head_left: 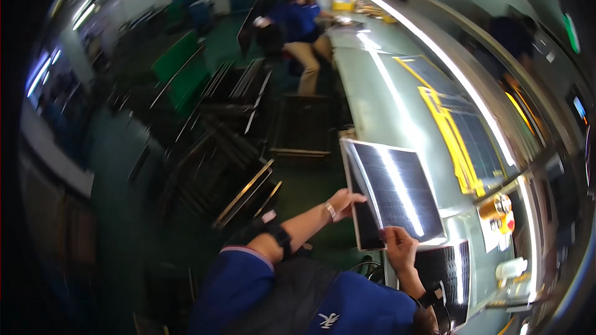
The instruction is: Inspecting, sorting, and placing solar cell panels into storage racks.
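Dark panel held between left hand and right hand

This is a factory workroom. Dark flat panels lie on a long pale surface, more panels fill racks on the floor, and another worker sits farther along.

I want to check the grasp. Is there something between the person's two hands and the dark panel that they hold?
Nothing visible stands between. The left hand grips the left edge of the dark glossy panel, and the right hand grips its near lower edge. Both touch it directly. The panel sits tilted over the edge of the long pale worktable.
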Demonstrator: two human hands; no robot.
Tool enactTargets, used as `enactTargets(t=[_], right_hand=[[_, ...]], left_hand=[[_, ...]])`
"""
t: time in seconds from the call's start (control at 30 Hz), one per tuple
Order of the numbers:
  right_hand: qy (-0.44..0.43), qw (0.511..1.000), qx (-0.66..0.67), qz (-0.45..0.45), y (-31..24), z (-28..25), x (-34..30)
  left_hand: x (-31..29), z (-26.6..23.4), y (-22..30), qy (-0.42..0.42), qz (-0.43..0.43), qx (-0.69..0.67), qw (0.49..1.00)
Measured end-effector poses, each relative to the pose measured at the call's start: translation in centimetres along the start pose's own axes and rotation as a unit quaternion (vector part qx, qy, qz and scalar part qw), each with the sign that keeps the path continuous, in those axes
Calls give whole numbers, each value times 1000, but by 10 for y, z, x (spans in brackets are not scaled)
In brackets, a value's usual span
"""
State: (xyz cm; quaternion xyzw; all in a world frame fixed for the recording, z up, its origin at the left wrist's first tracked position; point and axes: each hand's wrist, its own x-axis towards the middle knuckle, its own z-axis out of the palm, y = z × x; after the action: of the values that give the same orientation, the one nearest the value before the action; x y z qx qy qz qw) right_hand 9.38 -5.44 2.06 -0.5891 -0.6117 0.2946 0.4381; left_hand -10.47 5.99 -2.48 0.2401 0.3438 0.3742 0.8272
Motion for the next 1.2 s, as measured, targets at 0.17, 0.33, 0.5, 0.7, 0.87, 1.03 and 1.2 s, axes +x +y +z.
enactTargets(t=[0.17,0.33,0.5,0.7,0.87,1.03,1.2], right_hand=[[-16,986,156,60,55,-56,76],[130,946,122,269,170,-185,129],[209,912,213,282,231,-183,94],[249,899,220,284,205,-169,60],[275,894,200,291,200,-167,51],[280,893,188,297,170,-165,47],[274,898,161,303,159,-169,45]], left_hand=[[0,-23,40,21,60,34,997],[-82,-93,77,106,186,93,972],[-226,-108,142,352,304,122,877],[-294,-160,205,513,452,260,682],[-270,-207,237,626,386,293,611],[-230,-263,226,698,280,396,527],[-204,-276,217,707,238,384,544]])
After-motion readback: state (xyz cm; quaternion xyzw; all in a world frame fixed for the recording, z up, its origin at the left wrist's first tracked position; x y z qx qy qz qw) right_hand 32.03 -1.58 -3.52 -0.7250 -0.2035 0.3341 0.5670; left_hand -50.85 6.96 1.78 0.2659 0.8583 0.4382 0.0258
